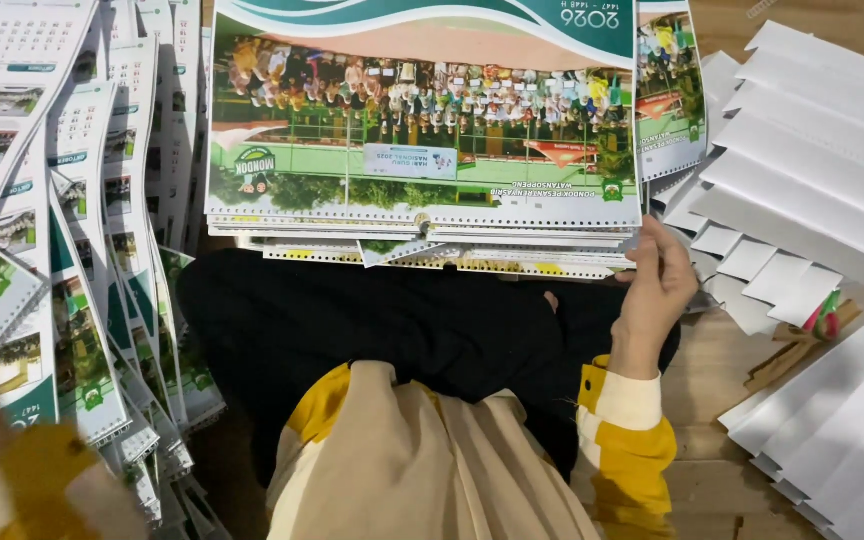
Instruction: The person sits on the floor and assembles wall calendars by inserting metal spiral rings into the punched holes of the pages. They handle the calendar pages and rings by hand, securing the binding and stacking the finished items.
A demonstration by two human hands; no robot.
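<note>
A thick stack of printed calendar sheets lies in front of me, upside down, its punched lower edge over my black-clad lap. The top sheet shows a group photo on a green field. My right hand rests at the stack's lower right corner, fingers curled against the sheet edges and the thumb on the corner. At the bottom left only a blurred sleeve shows of my left arm; the hand itself is out of view.
Fanned calendar pages lie overlapped along the left side. Stacks of white folded card fill the right, more at the lower right. A small red and green object lies among them on the wooden floor.
</note>
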